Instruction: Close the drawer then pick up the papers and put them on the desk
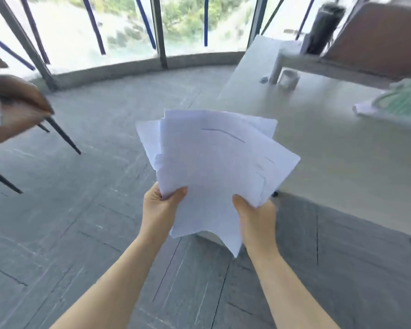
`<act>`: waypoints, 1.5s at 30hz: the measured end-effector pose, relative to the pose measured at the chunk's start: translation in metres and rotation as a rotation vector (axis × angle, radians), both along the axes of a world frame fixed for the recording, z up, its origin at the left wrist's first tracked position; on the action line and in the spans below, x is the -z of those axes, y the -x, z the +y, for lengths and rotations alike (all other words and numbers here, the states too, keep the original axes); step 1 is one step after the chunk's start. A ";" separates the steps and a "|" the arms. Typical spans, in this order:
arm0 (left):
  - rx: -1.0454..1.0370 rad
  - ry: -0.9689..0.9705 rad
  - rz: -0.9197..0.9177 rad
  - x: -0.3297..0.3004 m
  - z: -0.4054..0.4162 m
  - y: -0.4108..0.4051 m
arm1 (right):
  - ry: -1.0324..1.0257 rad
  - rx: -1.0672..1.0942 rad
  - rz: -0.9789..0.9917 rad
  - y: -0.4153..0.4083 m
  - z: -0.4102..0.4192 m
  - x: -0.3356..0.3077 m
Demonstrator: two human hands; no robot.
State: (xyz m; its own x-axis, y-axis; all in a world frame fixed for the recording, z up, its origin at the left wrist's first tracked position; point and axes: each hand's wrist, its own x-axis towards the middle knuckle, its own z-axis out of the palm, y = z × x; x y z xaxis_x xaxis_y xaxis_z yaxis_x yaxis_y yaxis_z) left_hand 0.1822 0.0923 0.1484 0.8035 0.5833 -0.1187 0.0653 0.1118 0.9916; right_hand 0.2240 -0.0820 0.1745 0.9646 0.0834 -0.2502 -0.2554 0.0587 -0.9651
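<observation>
A fanned stack of white papers (214, 162) is held in the air in front of me, over the floor and the near left corner of the desk. My left hand (160, 205) grips the stack's lower left edge. My right hand (256, 217) grips its lower right edge. The pale grey desk (330, 148) spreads to the right. A small white piece, perhaps the drawer unit (209, 236), shows just under the papers; the drawer itself is hidden.
On the desk stand a monitor arm post (277, 67), a small cup (288, 78), a dark bottle (325, 27) and a green-patterned item (401, 103). A brown chair (17, 108) with dark legs is at the left. Windows curve along the back. The floor is grey tile.
</observation>
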 end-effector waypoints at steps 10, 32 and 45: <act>0.099 -0.023 -0.226 -0.194 -0.032 -0.180 | 0.010 0.207 -0.366 -0.150 -0.033 -0.186; 0.209 -0.236 0.478 -0.063 -0.026 -0.384 | 0.327 -0.033 0.135 -0.389 -0.051 -0.033; 0.294 -0.516 0.804 0.004 0.049 -0.473 | 0.531 -0.105 0.401 -0.478 0.028 0.027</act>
State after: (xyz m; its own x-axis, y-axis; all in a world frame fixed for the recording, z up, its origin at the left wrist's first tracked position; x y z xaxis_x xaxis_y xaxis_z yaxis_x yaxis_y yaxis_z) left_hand 0.6551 0.1413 0.1440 0.7166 0.5076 -0.4783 0.6938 -0.4488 0.5632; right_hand 0.7021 -0.0536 0.1472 0.7821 -0.0616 -0.6200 -0.5784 -0.4419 -0.6857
